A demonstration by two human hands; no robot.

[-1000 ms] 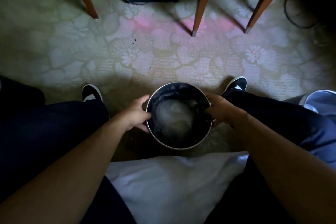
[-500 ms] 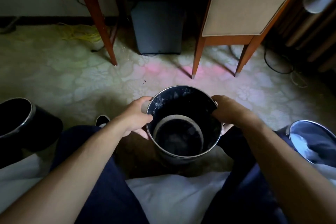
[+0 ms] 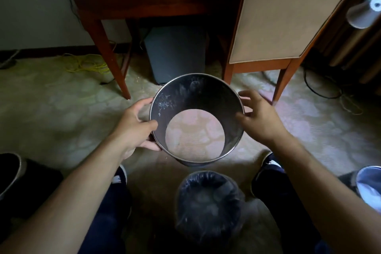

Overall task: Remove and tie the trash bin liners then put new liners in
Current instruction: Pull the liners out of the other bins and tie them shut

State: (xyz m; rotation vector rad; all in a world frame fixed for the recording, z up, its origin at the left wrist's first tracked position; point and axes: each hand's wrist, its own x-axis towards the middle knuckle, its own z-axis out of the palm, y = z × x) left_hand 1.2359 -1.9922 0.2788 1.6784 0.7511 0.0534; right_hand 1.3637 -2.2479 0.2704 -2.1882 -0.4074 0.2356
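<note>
Left grip (image 3: 134, 128) clamped on bin (image 3: 195, 97) (thumb inside), right grip (image 3: 261, 119) beside it — fingers (image 3: 245, 94) spread

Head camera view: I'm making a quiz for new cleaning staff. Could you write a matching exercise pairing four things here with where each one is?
Things:
1 metal bin
2 bagged bucket
3 yellow cable
4 dark box

Places:
A under the desk
B between the shoes
C gripped by the left hand
D on the carpet, left of the desk

Pairs: 1-C, 2-B, 3-D, 4-A
</note>
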